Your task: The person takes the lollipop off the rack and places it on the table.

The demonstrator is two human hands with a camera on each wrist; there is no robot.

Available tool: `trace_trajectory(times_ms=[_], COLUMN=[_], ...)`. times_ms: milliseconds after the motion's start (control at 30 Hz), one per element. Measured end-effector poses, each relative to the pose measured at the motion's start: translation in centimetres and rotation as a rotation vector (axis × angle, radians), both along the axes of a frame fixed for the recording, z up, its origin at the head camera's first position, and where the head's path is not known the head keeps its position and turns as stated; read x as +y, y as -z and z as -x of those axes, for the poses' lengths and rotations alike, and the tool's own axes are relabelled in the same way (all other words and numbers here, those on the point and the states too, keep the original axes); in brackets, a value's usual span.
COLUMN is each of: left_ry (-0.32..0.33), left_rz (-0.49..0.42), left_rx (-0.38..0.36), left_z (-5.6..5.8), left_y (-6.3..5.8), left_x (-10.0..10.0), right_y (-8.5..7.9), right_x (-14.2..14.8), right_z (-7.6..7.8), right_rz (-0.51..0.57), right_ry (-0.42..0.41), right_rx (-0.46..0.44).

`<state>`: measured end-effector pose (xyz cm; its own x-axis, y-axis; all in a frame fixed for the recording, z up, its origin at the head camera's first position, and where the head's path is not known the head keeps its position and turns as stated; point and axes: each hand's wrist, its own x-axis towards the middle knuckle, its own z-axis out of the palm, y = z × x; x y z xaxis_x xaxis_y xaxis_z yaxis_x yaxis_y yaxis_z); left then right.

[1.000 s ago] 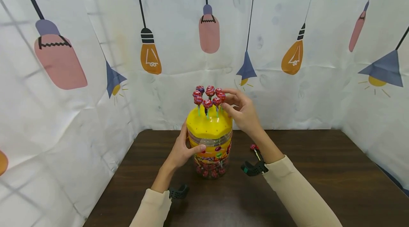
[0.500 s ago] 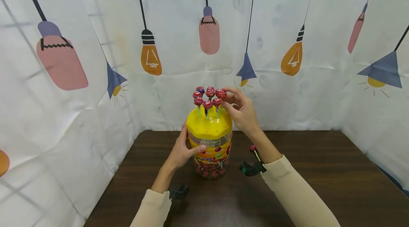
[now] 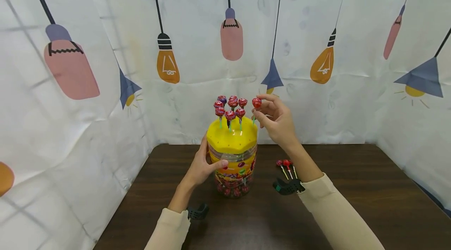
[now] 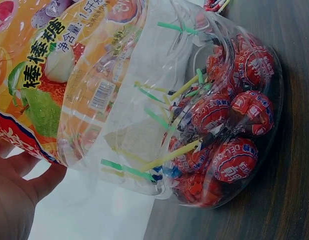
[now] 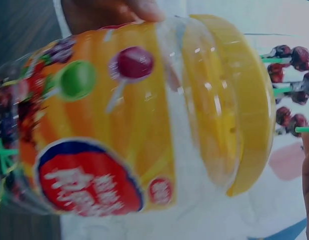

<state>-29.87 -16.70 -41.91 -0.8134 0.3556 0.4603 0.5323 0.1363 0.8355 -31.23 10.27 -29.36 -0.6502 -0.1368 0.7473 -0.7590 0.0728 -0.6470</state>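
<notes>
1. The clear jar [image 3: 235, 166] stands upright on the dark table [image 3: 352, 191], its yellow lid [image 3: 229, 141] on top and an orange printed label around its side.
2. The left hand [image 3: 201, 168] grips the jar's left side below the lid, its thumb laid across the front of the label.
3. The right hand [image 3: 278, 123] pinches a red lollipop [image 3: 257, 103] between thumb and fingertip, over the lid's right edge; its green stick points down, and I cannot tell whether the tip touches the lid.
4. Just left of that lollipop, a cluster of standing lollipops [image 3: 230, 116] rises from the lid, crowding its rear part; bare holes show near the front edge.
5. More wrapped lollipops [image 4: 235, 160] lie at the jar's bottom, with loose green and yellow sticks among them.
6. On the table right of the jar lie loose lollipops [image 3: 287, 162], partly hidden by the right wristband [image 3: 288, 186] and forearm.
7. The left wristband [image 3: 198, 211] shows near the cuff. Behind the table hangs a white cloth [image 3: 201, 11] printed with lamps.
</notes>
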Motion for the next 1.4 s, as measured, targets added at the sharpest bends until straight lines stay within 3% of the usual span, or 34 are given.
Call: trace_trajectory(times_ms=[467,900,1133,1400], left_ry=[0.01,-0.01,-0.01,0.002], left_rz=[-0.007,0.001,0.005,-0.003], left_rx=[-0.013,-0.019,-0.018,-0.017], left_z=[0.1,0.0,0.0,0.1], left_y=[-0.1,-0.1,-0.1,-0.1], left_x=[0.1,0.2,0.2,0.2], right_y=[4.8,9.7,11.5,12.8], right_x=[4.0,7.1,8.9,10.7], right_z=[-1.2,-1.2,-0.9,-0.3], right_rz=[-0.032,-0.068,-0.075,0.014], right_ry=[0.007,0.019,0.035,0.014], right_rx=[-0.192,-0.314,-0.406,-0.517])
